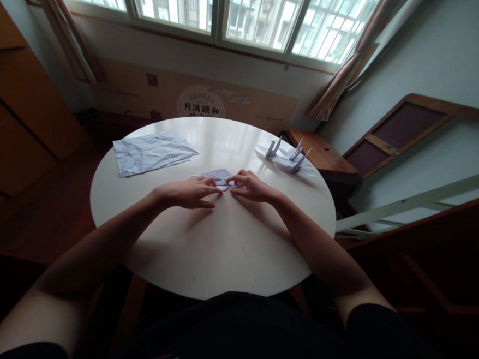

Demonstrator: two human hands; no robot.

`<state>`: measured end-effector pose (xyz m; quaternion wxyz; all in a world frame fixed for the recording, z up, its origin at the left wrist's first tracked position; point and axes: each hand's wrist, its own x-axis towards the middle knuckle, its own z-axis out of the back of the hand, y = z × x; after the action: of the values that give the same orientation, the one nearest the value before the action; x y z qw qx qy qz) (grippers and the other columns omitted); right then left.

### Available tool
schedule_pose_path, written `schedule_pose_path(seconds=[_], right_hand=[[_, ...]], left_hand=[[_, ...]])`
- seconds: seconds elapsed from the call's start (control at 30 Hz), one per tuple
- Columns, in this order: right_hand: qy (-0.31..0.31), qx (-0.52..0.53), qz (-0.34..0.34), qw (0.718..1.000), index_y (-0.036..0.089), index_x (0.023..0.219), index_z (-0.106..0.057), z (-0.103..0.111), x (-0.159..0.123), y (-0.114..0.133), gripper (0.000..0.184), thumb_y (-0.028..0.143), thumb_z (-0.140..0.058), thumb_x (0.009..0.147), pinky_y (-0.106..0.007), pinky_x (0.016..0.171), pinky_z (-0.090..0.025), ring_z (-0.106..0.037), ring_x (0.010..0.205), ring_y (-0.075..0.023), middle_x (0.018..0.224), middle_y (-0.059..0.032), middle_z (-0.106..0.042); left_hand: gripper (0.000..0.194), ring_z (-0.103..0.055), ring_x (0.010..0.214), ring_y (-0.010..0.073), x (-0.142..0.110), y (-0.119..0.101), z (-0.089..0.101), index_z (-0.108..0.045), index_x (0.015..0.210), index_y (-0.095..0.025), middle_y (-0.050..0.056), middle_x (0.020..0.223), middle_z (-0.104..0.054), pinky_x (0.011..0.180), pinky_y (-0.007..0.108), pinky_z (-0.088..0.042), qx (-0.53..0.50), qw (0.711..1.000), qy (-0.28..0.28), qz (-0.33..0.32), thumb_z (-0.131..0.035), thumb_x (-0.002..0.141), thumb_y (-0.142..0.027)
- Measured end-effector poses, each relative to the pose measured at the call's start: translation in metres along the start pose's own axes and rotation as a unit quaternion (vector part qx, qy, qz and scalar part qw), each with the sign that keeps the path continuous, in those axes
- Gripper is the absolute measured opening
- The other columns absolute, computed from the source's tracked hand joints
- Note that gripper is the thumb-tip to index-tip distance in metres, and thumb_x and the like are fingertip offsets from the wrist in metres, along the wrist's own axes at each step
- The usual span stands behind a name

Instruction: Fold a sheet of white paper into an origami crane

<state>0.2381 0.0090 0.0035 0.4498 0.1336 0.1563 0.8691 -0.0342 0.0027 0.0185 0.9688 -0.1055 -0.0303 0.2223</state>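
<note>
A small folded sheet of pale paper (218,174) lies on the round white table (212,258), partly covered by my fingers. My left hand (193,192) holds its left side, fingertips pressing on the paper and thumb low near the tabletop. From the other side, my right hand (253,187) has thumb and bent fingers closed on the right part of the same paper. The exact grip of the fingertips is too small to make out.
A stack of creased paper sheets (151,151) lies at the table's far left. Several folded paper cranes (289,157) stand at the right edge. Beyond them is a wooden cabinet (322,154); a barred window (261,14) is behind.
</note>
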Motion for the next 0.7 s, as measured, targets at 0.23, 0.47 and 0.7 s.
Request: schedule_pose_path(seconds=[0.23, 0.47, 0.7], right_hand=[[0.002, 0.001, 0.004, 1.0, 0.024, 0.127, -0.071, 0.0014, -0.0016, 0.0009, 0.037, 0.035, -0.067, 0.091, -0.044, 0.105, -0.043, -0.057, 0.106, -0.0261, 0.106, -0.0088, -0.059], [-0.015, 0.001, 0.002, 1.0, 0.024, 0.124, -0.072, -0.0025, -0.0006, -0.0054, 0.036, 0.036, -0.069, 0.09, -0.043, 0.102, -0.046, -0.057, 0.104, -0.0254, 0.104, -0.0084, -0.06], [-0.021, 0.005, 0.008, 1.0, 0.023, 0.122, -0.073, -0.0037, 0.0003, -0.0071, 0.034, 0.033, -0.07, 0.089, -0.042, 0.101, -0.046, -0.059, 0.101, -0.0245, 0.102, -0.0078, -0.061]], left_hand=[[0.049, -0.055, 0.121, 0.0276, 0.0011, -0.0003, -0.0019, -0.058, 0.142, -0.023, 0.012, 0.133, -0.06, 0.105, 0.033, -0.04, -0.007, 1.0, -0.002, 0.013, -0.063, 0.097, -0.041], [0.053, -0.056, 0.124, 0.0306, 0.0012, -0.0066, 0.0034, -0.056, 0.145, -0.021, 0.014, 0.136, -0.06, 0.104, 0.034, -0.041, 0.0, 0.999, 0.011, 0.031, -0.065, 0.096, -0.039], [0.054, -0.055, 0.126, 0.0296, 0.001, -0.0091, 0.0073, -0.054, 0.148, -0.019, 0.015, 0.136, -0.06, 0.106, 0.034, -0.04, 0.012, 0.999, 0.025, 0.026, -0.063, 0.098, -0.038]])
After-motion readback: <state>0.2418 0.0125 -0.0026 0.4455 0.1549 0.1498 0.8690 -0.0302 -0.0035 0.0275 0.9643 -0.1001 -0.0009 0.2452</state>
